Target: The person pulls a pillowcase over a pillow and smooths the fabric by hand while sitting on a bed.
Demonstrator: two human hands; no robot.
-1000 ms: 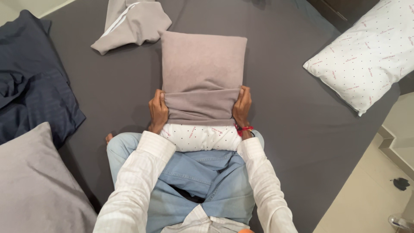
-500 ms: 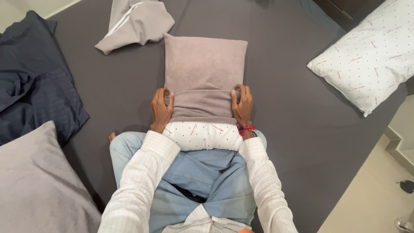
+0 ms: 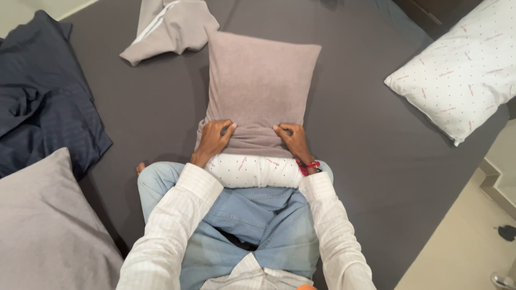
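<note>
One head-worn camera looks steeply down, close over the bed [image 3: 134,123].

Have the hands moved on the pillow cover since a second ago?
Yes. Left hand and right hand shifted inward from the taupe cover's side edges onto its top, above the white dotted pillow.

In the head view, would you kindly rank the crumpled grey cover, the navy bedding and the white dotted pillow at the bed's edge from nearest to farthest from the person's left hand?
From the left hand, which rests on the taupe pillow cover:
1. Crumpled grey cover, up and to the left.
2. Navy bedding, far left.
3. White dotted pillow, far right.
</note>
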